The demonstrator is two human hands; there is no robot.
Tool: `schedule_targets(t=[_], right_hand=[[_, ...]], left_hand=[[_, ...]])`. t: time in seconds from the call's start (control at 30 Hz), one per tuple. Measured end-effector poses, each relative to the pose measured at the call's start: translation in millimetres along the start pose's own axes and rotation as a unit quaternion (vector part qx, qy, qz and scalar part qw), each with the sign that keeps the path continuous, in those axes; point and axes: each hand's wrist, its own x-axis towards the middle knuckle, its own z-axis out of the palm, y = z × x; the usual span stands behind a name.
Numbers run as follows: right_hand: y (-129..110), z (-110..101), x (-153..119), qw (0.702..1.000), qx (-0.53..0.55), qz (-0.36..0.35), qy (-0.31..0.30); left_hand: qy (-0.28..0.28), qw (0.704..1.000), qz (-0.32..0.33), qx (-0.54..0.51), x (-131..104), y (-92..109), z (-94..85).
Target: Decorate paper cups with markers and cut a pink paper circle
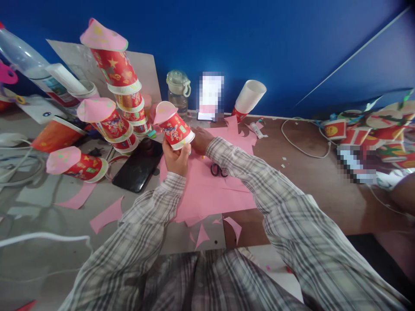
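Note:
My left hand (176, 159) grips a red paper cup (175, 131) printed with colourful figures. The cup is tilted, its white rim low and to the right, and a pink paper cone (164, 113) sits over its base. Close beside the cup's rim is my right hand (201, 140), its fingers bent out of sight, so whether it holds anything is unclear. Under both hands lie pink paper sheets (210, 194). A pair of scissors (218, 170) with dark handles rests there, partly covered by my right sleeve.
Left stand stacked red cups (115, 71) with pink cones, near a black phone (138, 166). At the back are a glass bottle (178, 93), a lit phone (211, 96) and nested white cups (249, 97). More decorated cups (356, 136) and another person's arm (403, 194) are right.

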Motion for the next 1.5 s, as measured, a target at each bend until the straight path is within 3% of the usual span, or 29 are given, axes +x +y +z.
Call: schedule_targets(t=[0.1,0.27,0.43,0.53,0.63,0.77,0.9,1.07,1.17,1.3,1.4,1.5], right_hand=[[-1.1,1.4,9.0,0.999,0.034,0.002,0.003],[15.5,8.1,9.9,0.989,0.101,-0.023,0.101],[44.9,12.3,-10.6,0.979,0.118,-0.018,0.163],[60.9,12.3,-30.3,0.965,0.127,0.046,0.226],[66.8,10.9,-57.0,0.914,0.169,0.128,0.345],[44.5,6.8,-98.9,0.781,0.312,0.166,0.514],[4.2,9.8,-128.9,0.693,0.479,0.194,0.503],[-26.1,26.0,-140.3,0.63,0.555,0.215,0.499],[-37.3,32.4,-141.3,0.627,0.558,0.231,0.492],[-51.6,36.1,-142.4,0.657,0.527,0.219,0.492],[-56.3,38.4,-144.3,0.719,0.459,0.193,0.485],[-54.6,41.7,-145.5,0.788,0.376,0.114,0.474]], left_hand=[[-0.012,1.0,0.002,-0.002,-0.2,-1.0,0.2],[-0.009,1.0,0.018,0.006,-3.9,4.1,1.9],[-0.032,0.999,0.036,0.005,-9.9,8.7,3.4],[-0.04,0.998,0.037,0.007,-11.3,8.6,2.6],[-0.042,0.999,0.028,0.016,-11.4,7.4,1.8],[-0.058,0.998,-0.007,0.014,-12.3,6.7,2.8],[-0.086,0.995,-0.056,0.016,-13.8,8.6,4.7],[-0.083,0.99,-0.114,-0.009,-15.9,12.9,6.1],[-0.114,0.981,-0.148,-0.048,-18.6,17.1,7.7],[-0.141,0.972,-0.164,-0.093,-22.9,24.0,10.1],[-0.166,0.97,-0.149,-0.097,-25.7,27.3,10.3],[-0.204,0.967,-0.137,-0.071,-28.4,28.1,9.0]])
